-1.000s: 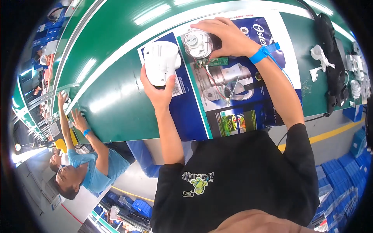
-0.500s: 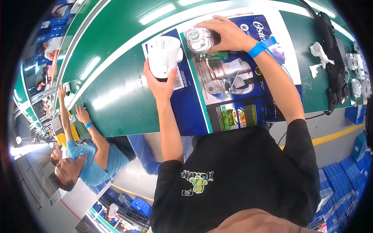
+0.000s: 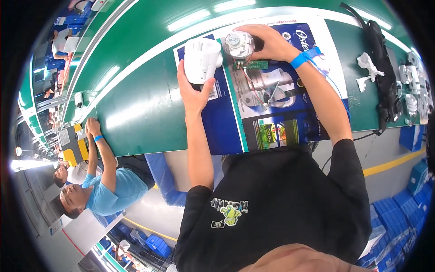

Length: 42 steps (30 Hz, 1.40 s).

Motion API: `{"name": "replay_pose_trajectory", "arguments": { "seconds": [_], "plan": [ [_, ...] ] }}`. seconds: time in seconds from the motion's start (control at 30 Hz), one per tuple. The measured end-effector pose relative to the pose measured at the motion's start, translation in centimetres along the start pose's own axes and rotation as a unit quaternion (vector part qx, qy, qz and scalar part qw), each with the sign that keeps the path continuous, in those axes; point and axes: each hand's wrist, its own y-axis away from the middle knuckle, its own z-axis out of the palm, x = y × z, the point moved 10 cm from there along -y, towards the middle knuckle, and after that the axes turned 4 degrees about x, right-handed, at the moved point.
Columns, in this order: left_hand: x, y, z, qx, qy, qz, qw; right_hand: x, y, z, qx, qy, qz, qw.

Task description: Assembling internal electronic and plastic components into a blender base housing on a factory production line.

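Observation:
In my left hand [image 3: 195, 93] is a white plastic housing [image 3: 199, 61], rounded with a short stub on its right side. Thumb and fingers wrap its lower end. My right hand [image 3: 269, 43], with a blue wrist strap [image 3: 304, 58], grips a round white motor assembly [image 3: 239, 44] from its right side. A green circuit board [image 3: 251, 64] hangs just below that assembly, and thin red and white wires [image 3: 258, 88] trail from it. Both parts are side by side and apart, over a flattened printed carton sheet [image 3: 226, 129] on the green table.
The green table [image 3: 145, 113] stretches left toward a co-worker in a light blue shirt [image 3: 115, 190]. At the right lie crumpled white scraps [image 3: 369, 70], a long black bag-like item [image 3: 387, 86] and several white parts [image 3: 411, 81]. Blue bins [image 3: 394, 217] stand on the floor at lower right.
The white housing and the motor assembly have both shifted slightly right in view, with both hands still holding them. The co-worker's hands have come together at the table edge.

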Motion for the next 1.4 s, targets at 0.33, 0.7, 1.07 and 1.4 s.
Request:
{"name": "replay_pose_trajectory", "arguments": {
  "seconds": [0.33,0.7,1.07,1.4],
  "plan": [
    [-0.4,0.1,-0.4,0.018,0.04,-0.01,0.999,2.9,0.3,-2.3,0.139,-0.623,0.124,0.759],
    [-0.7,0.2,-1.2,0.021,0.01,-0.009,1.0,-1.7,-1.4,-8.3,0.172,-0.612,0.055,0.77],
    [1.0,-1.0,-0.2,0.01,0.038,0.014,0.999,-1.4,1.2,-9.8,0.145,-0.531,0.068,0.832],
    [3.7,-5.5,4.1,-0.148,-0.208,-0.013,0.967,1.0,5.9,-10.2,0.086,0.058,0.191,0.976]
  ]
}}
